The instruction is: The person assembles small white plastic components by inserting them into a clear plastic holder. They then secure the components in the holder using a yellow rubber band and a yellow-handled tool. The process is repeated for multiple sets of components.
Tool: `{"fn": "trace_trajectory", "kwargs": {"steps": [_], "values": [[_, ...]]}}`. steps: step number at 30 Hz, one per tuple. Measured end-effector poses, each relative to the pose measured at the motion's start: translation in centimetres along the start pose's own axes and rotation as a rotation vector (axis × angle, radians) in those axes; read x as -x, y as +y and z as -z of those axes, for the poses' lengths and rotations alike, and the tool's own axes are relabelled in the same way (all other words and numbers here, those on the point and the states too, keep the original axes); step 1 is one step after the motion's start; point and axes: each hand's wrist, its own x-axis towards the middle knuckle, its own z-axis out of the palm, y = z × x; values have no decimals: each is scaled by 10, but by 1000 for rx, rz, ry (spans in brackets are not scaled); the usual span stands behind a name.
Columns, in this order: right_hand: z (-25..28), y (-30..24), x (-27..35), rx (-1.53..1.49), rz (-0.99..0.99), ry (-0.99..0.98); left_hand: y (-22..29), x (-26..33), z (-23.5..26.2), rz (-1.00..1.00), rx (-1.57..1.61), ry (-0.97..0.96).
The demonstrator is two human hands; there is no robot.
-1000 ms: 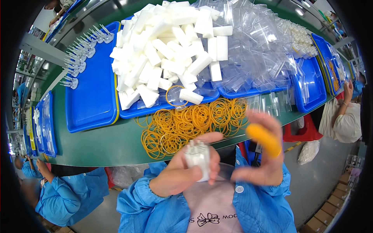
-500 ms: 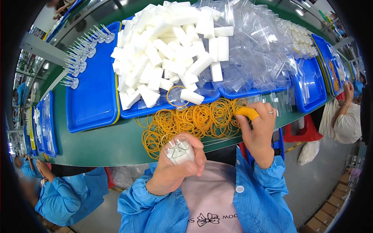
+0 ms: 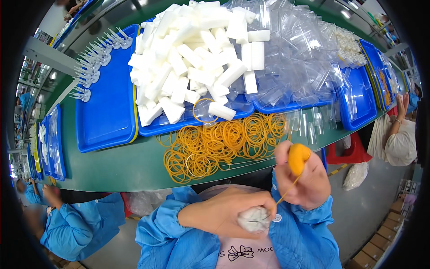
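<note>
Close to my chest, my left hand (image 3: 215, 213) is closed around a round white bundle (image 3: 254, 220), with its blurred end showing past the fingers. My right hand (image 3: 311, 186), a yellow finger cot (image 3: 297, 160) on one finger, pinches a yellow rubber band (image 3: 288, 191). That band runs taut from the right fingers down to the left hand beside the bundle; whether it circles the bundle is hidden. Beyond both hands, a loose heap of yellow rubber bands (image 3: 224, 141) lies on the green table (image 3: 116, 168).
White foam blocks (image 3: 179, 62) are heaped on a blue tray, with clear plastic sleeves (image 3: 291, 58) piled alongside. Farther left, a blue tray (image 3: 105, 112) bears several clear pieces with thin stems (image 3: 98, 58). Another blue tray (image 3: 358, 101) is at right. Co-workers sit at either side.
The right hand has left the rubber-band heap and come back toward my chest with one band stretched from it. The left hand has moved right and closer to me, turning the bundle.
</note>
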Motion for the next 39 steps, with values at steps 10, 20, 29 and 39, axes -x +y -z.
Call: {"fn": "trace_trajectory", "kwargs": {"steps": [10, 20, 29, 39], "values": [[-31, 33, 20, 1534, 1023, -201, -8, 2, 6, 120, -43, 259], [17, 17, 19, 470, 334, -568, -30, 18, 1, -168, 1190, 514], [5, 32, 3, -225, -189, -79, -21, 11, 0, -161, -901, 707], [-15, 26, -5, 1177, 346, -59, -12, -4, -10, 53, -544, 692]]}}
